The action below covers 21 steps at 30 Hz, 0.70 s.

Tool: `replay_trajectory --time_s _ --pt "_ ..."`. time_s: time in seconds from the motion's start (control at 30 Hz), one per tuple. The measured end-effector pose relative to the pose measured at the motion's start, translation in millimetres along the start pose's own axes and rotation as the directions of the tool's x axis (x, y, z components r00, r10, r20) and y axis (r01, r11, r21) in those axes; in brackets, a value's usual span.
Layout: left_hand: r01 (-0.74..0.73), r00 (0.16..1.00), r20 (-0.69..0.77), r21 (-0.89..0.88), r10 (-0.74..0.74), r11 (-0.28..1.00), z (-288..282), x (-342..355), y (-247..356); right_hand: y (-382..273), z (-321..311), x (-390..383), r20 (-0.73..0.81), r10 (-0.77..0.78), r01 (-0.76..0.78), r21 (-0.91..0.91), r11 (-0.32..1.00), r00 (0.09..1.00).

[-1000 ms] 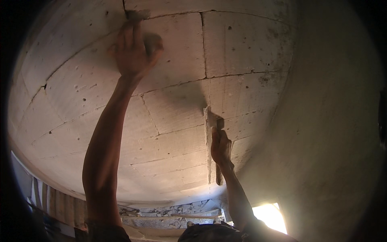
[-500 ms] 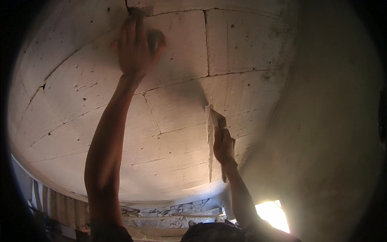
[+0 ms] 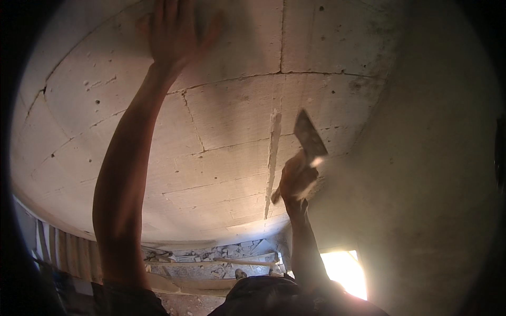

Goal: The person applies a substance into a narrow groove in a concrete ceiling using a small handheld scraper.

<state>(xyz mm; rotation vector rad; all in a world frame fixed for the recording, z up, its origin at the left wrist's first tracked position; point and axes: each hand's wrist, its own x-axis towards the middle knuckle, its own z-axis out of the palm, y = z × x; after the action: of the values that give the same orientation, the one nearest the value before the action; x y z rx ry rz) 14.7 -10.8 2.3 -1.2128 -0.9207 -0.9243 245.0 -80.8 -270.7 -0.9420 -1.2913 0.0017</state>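
plainly, the right hand's grip (image 3: 298, 179) wraps round a flat-bladed tool (image 3: 310, 134), the left hand (image 3: 175, 38) spread over pale blocks (image 3: 232, 108).

Trowel (image 3: 310, 137) in right hand (image 3: 297, 179)

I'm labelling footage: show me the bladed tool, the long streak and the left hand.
Bladed tool (image 3: 310, 135), head view: on the blade.
Long streak (image 3: 272, 158), head view: about mid-length.
Left hand (image 3: 173, 39), head view: back of the hand.

One left hand (image 3: 175, 41), one right hand (image 3: 297, 180), one flat-bladed tool (image 3: 310, 136), one rough vertical strip (image 3: 272, 158), one block wall (image 3: 226, 113), one bright opening (image 3: 345, 271); rubble pieces (image 3: 232, 250) uncountable
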Motion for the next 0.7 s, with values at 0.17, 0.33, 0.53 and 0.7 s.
replay_trajectory --time_s 0.17,0.33,0.53,0.7 --pt "-0.003 1.0 -0.01 -0.08 0.003 0.997 1.9 -0.8 -1.4 17.9 15.9 1.3 0.199 0.208 -0.216 0.016 0.976 0.958" --pt "0.002 1.0 -0.017 -0.012 -0.003 1.0 -6.0 -2.5 -2.2 7.1 12.3 0.9 0.148 0.127 -0.108 -0.133 0.985 0.981" --pt "0.021 1.0 0.024 -0.103 -0.018 0.994 0.7 -5.9 -4.1 19.4 15.7 -11.5 0.178 0.094 -0.07 -0.138 0.988 0.98" --pt "0.01 1.0 0.015 -0.052 -0.009 0.999 -4.0 -2.2 -3.2 -6.2 4.0 3.9 0.201 0.195 -0.164 -0.162 0.973 0.96"
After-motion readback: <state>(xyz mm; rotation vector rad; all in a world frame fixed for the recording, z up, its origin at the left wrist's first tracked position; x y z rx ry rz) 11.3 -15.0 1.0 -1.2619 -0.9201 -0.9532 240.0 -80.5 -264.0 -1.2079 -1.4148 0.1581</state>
